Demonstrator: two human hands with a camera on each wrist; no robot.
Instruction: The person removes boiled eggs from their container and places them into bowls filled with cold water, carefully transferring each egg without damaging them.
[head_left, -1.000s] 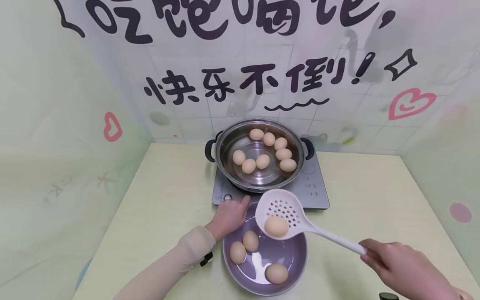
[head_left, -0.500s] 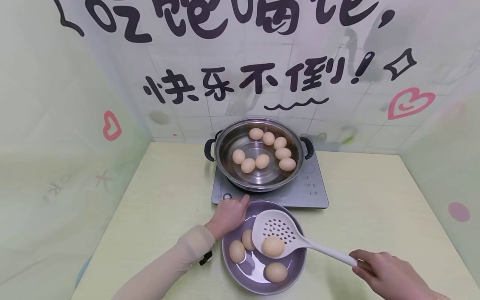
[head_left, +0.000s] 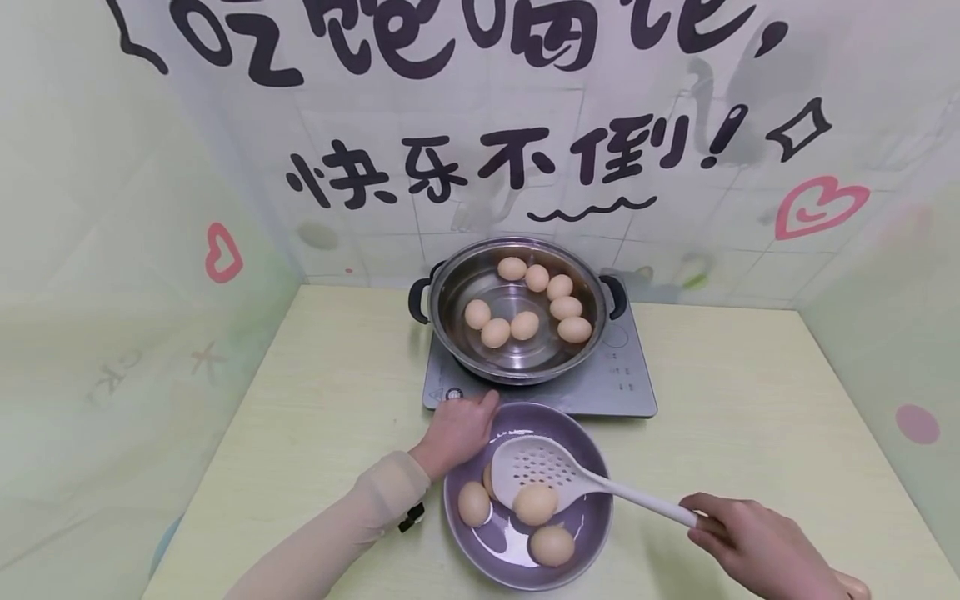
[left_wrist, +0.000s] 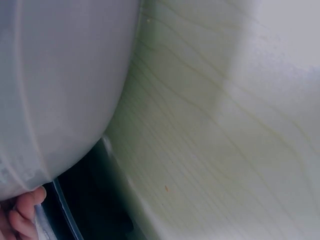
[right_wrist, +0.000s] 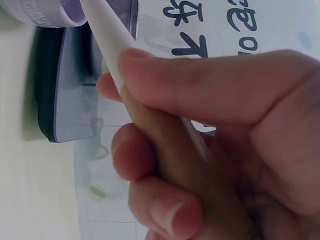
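Observation:
My right hand [head_left: 757,533] grips the wooden handle [right_wrist: 170,155] of a white slotted spoon [head_left: 528,462], thumb along it. The spoon's perforated head is over the purple bowl [head_left: 592,550], with one brown egg [head_left: 536,504] at its near edge. In the bowl lie a brown egg [head_left: 474,504] at the left and another brown egg [head_left: 552,546] near the front; a third is mostly hidden behind the spoon head. At the bowl's upper left rim my left hand [head_left: 457,429] holds the bowl, its fingertips [left_wrist: 27,210] curled against the outer wall in the left wrist view.
Behind the bowl a steel pot [head_left: 517,371] with black side handles stands on a grey induction cooktop [head_left: 626,392]. It contains several brown eggs [head_left: 566,308]. A lettered wall covering [head_left: 480,167] rises behind the pale wooden table [head_left: 720,383].
The spoon with its egg has moved down and left, from above the bowl's far side to over its middle, covering one egg. The left hand has stayed at the rim.

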